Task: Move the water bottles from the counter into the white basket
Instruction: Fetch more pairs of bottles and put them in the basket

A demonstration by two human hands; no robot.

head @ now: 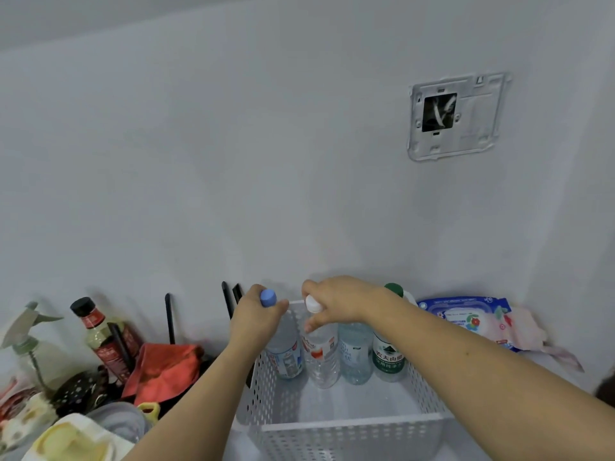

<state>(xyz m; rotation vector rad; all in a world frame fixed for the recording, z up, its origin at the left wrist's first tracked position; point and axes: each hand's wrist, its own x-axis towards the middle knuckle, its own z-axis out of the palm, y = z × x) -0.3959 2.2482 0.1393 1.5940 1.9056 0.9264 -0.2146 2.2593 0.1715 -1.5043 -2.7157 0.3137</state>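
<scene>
A white perforated basket (349, 427) stands on the counter below me. Several water bottles stand upright in a row along its far side. My left hand (256, 317) grips the neck of the blue-capped bottle (284, 351) at the left end. Beside it, my right hand (339, 301) holds the neck of the white-capped bottle (321, 357) with a red label. To the right stand a clear bottle (355, 354) and a green-capped, green-labelled bottle (389, 354), both partly hidden behind my right forearm.
Left of the basket lie a red cloth (163, 364), a dark sauce bottle (103, 337), a spray bottle (33, 344) and a yellow-white container (73, 440). A blue wet-wipes pack (466, 317) lies to the right by the wall. An open wall box (456, 116) is above.
</scene>
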